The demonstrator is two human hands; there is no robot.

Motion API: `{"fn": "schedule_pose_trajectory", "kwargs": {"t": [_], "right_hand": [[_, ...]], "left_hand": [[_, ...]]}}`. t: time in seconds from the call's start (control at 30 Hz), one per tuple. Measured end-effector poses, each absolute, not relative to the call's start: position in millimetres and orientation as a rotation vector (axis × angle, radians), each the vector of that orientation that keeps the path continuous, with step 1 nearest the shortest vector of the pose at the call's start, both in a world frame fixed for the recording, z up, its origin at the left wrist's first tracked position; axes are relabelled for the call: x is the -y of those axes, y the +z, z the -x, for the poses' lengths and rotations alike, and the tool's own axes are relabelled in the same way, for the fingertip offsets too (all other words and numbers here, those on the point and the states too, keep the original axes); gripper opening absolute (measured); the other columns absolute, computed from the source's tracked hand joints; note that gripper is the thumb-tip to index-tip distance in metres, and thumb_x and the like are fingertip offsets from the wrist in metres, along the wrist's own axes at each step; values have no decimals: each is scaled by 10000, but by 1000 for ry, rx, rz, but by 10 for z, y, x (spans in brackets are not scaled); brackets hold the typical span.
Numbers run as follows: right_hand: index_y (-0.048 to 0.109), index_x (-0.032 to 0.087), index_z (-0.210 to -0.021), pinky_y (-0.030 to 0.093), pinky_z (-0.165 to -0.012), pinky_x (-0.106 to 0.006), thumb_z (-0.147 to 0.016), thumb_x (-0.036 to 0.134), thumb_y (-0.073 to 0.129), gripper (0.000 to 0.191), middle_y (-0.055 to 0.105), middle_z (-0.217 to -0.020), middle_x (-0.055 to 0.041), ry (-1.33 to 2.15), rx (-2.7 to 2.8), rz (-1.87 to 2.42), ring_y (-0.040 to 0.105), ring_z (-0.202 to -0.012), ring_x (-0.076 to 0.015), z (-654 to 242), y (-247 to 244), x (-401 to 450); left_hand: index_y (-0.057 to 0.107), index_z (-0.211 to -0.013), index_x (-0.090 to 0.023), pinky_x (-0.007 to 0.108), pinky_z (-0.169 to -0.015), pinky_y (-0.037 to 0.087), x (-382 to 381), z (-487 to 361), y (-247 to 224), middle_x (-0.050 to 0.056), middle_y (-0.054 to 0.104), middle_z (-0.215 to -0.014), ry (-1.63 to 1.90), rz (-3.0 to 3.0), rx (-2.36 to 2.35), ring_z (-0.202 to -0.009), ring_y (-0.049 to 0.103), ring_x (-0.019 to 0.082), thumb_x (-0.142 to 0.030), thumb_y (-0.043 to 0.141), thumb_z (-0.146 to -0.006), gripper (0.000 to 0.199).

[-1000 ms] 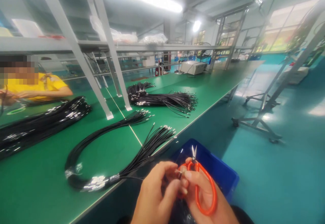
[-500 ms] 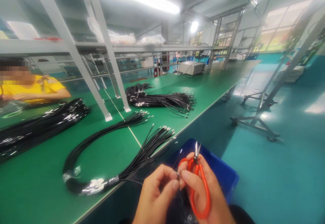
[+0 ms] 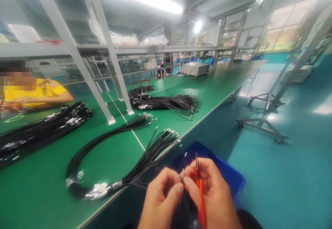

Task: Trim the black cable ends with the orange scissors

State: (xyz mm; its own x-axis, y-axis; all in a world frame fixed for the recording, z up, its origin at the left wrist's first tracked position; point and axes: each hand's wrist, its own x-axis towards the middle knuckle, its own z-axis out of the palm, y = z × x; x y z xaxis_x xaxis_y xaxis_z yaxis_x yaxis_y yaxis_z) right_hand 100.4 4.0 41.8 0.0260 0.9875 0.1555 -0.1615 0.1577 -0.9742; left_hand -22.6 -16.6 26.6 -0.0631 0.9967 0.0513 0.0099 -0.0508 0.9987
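Just past the table edge, my left hand (image 3: 162,198) is closed in a pinch on the end of a thin black cable (image 3: 138,184) that runs from the near bundle. My right hand (image 3: 216,192) holds red-orange-handled scissors (image 3: 201,201) against its palm, blades pointing up and seen nearly edge-on. Its thumb and forefinger also meet at the tiny cable tip (image 3: 182,176), beside my left fingertips; the tip's detail is too small to make out. The near bundle of black cables (image 3: 149,156) curves in a U on the green table, its ends pale-tipped, with a shiny wrap around the bend.
A blue bin (image 3: 237,182) sits below my hands. More black cable bundles (image 3: 166,102) lie farther along the green table (image 3: 124,154), another (image 3: 46,128) at left. Shelf posts (image 3: 114,56) rise from the tabletop. Across it sits a co-worker in yellow (image 3: 49,89). A wheeled stand (image 3: 261,120) is at right.
The scissors have turned in my right hand from showing their open loops to nearly edge-on. Both hands stay together at the cable tip. The co-worker's hands have shifted slightly.
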Motion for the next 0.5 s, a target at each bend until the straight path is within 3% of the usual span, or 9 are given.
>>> {"fn": "schedule_pose_trajectory", "kwargs": {"t": [0.13,0.3,0.4,0.5], "right_hand": [[595,272,-774,484,-571,-265,-694,147,682,171,670,-666,20,983,1203,1030,629,-589,-174,-976,392,4],[608,313,-731,441,-533,-278,-670,156,627,170,633,-599,35,549,1201,1161,555,-500,-168,-912,306,82],[612,305,-744,452,-545,-290,-655,207,642,136,624,-593,25,690,1204,1233,563,-505,-182,-946,257,133],[630,281,-747,457,-534,-286,-566,239,704,200,629,-605,18,1115,1122,1197,560,-520,-182,-1008,253,200]], "left_hand": [[661,-757,-176,254,-658,439,196,197,291,28,654,-721,1265,-1378,-1320,-686,577,181,-309,585,-812,162],[681,-705,-191,241,-618,445,223,166,325,11,642,-675,1418,-1330,-1387,-648,586,175,-318,605,-803,178],[695,-710,-200,229,-614,452,207,177,324,-1,637,-671,1508,-1242,-1393,-642,580,167,-329,633,-790,164],[707,-732,-209,225,-631,470,178,208,299,1,651,-701,1571,-1252,-1394,-668,588,168,-326,657,-779,136]]}}
